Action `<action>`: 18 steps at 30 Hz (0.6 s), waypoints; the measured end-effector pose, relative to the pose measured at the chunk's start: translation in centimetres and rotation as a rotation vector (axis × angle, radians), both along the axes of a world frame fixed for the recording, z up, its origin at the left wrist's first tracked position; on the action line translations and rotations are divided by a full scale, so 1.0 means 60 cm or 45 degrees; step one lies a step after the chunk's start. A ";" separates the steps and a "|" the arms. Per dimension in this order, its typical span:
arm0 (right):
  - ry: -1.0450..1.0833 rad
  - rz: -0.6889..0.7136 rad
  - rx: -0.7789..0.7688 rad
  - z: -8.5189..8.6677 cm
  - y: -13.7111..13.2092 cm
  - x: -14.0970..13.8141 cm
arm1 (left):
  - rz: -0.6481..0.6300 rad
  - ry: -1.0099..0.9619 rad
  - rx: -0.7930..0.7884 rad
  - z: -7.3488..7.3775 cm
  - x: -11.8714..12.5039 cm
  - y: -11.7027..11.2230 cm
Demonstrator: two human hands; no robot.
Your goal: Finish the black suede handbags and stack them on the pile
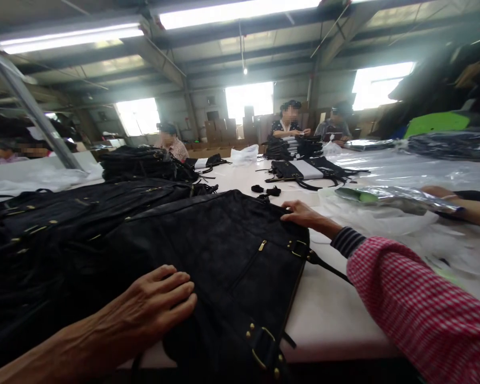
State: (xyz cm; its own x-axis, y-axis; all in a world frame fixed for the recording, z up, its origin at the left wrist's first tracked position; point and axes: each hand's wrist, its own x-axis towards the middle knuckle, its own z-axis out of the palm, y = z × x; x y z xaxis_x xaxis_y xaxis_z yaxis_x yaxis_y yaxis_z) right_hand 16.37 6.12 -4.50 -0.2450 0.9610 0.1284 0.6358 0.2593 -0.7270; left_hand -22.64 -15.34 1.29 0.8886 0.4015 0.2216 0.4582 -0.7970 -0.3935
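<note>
A large black suede bag [228, 256] with gold zips and buckles lies flat on the white table [332, 314] in front of me. My left hand [160, 304] rests flat on its near side, fingers stretched out, holding nothing. My right hand [302, 213], in a pink checked sleeve, reaches across to the bag's far right corner. Its fingers are bent over that edge, close to a strap buckle [298, 248].
More black bags [64, 224] are piled at the left and further back [144, 162]. Clear plastic sheets [404, 170] cover the right side, where another person's hand [438, 192] holds a plastic-wrapped item. Several people sit at the far end.
</note>
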 end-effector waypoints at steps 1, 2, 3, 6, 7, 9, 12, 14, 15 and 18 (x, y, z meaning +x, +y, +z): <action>-0.040 -0.015 0.052 0.014 -0.004 0.000 | -0.026 -0.032 0.008 0.003 0.000 -0.001; -0.110 -0.032 0.117 0.032 -0.008 -0.001 | -0.039 -0.061 0.019 0.008 0.001 -0.001; -0.203 -0.055 0.194 0.056 -0.013 -0.004 | -0.040 -0.078 0.026 0.013 0.003 0.001; -0.501 -0.184 0.507 0.151 -0.034 -0.025 | -0.052 -0.105 0.084 0.027 0.014 0.010; -0.551 -0.238 0.606 0.189 -0.043 -0.036 | -0.060 -0.097 0.121 0.030 0.021 0.015; -0.568 -0.340 0.769 0.270 -0.063 -0.060 | -0.090 -0.051 0.231 0.035 0.041 0.030; -0.483 -0.472 1.089 0.393 -0.100 -0.096 | -0.066 0.061 0.419 0.047 0.087 0.076; -0.422 -0.560 1.353 0.464 -0.131 -0.114 | 0.074 0.108 0.452 0.065 0.121 0.130; -0.396 -0.598 1.468 0.493 -0.149 -0.121 | 0.174 0.094 0.435 0.078 0.136 0.163; -0.340 -0.606 1.706 0.542 -0.207 -0.134 | 0.376 -0.019 0.283 0.123 0.167 0.265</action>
State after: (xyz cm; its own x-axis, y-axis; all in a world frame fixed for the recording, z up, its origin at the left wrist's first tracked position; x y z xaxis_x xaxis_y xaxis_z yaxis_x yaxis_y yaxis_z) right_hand 8.31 -6.31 28.03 -0.1025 0.1531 0.9829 0.9296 0.3665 0.0398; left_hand -12.62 0.55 8.68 0.7375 0.5812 0.3439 0.6628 -0.5253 -0.5336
